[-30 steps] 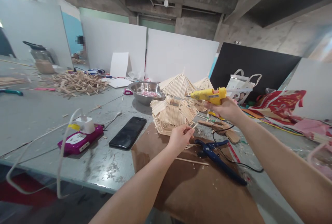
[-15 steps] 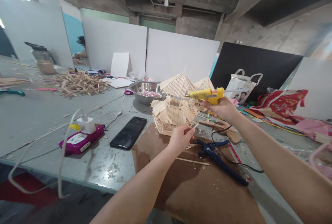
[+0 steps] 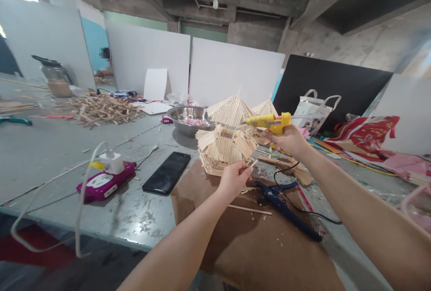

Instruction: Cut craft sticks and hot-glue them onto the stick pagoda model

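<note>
Yellow plastic: a glue gun (image 3: 267, 123) sits in the right hand (image 3: 290, 142), fingers wrapped round its handle, nozzle pointing left. Left hand (image 3: 235, 176) pinches a short pale wooden stick (image 3: 254, 164) at the near right side of the stick-built model (image 3: 222, 149); from where I stand, cannot tell whether stick and model touch. Handling, judged: stick light, stiff, apt to snap; hold near one end. Model light, probably fragile at its joints; grasp low, round the base. Gun nozzle likely hot; handle only. Outward: blue cutter (image 3: 292, 218) near right on brown sheet (image 3: 269, 257); metal bowl (image 3: 188, 129) far left of model.
</note>
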`<act>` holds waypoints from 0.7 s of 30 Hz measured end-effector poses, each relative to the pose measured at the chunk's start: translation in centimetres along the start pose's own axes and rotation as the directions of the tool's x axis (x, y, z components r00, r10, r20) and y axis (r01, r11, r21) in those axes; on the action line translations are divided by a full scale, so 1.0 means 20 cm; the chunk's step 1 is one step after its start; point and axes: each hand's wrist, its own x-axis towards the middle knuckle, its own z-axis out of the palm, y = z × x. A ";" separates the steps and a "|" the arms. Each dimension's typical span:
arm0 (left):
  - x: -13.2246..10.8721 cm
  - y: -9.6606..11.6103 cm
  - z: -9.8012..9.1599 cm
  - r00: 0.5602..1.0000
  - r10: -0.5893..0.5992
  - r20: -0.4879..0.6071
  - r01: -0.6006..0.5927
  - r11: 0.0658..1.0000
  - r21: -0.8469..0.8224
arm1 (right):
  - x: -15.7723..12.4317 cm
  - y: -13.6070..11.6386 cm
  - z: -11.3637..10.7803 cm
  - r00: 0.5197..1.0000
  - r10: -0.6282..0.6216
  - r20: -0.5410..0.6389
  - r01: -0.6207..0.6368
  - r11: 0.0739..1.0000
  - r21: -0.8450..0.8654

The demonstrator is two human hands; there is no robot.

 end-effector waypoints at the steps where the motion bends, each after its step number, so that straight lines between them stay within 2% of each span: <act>1: 0.00 0.00 0.00 1.000 -0.002 0.000 0.002 1.000 0.001 | 0.00 0.01 0.00 1.000 -0.001 -0.006 0.001 1.000 0.002; 7: 0.00 0.00 0.00 1.000 -0.006 -0.002 0.006 1.000 0.001 | 0.02 0.02 0.00 0.997 -0.033 -0.076 0.030 0.999 -0.038; 14: 0.00 0.00 0.00 1.000 -0.005 -0.007 0.005 1.000 -0.004 | 0.02 -0.02 0.00 0.982 -0.113 -0.151 0.084 0.979 -0.185; 21: 0.00 0.02 0.00 0.999 -0.053 0.004 0.053 0.993 -0.110 | 0.02 -0.03 -0.01 0.986 -0.067 -0.151 0.015 0.947 -0.320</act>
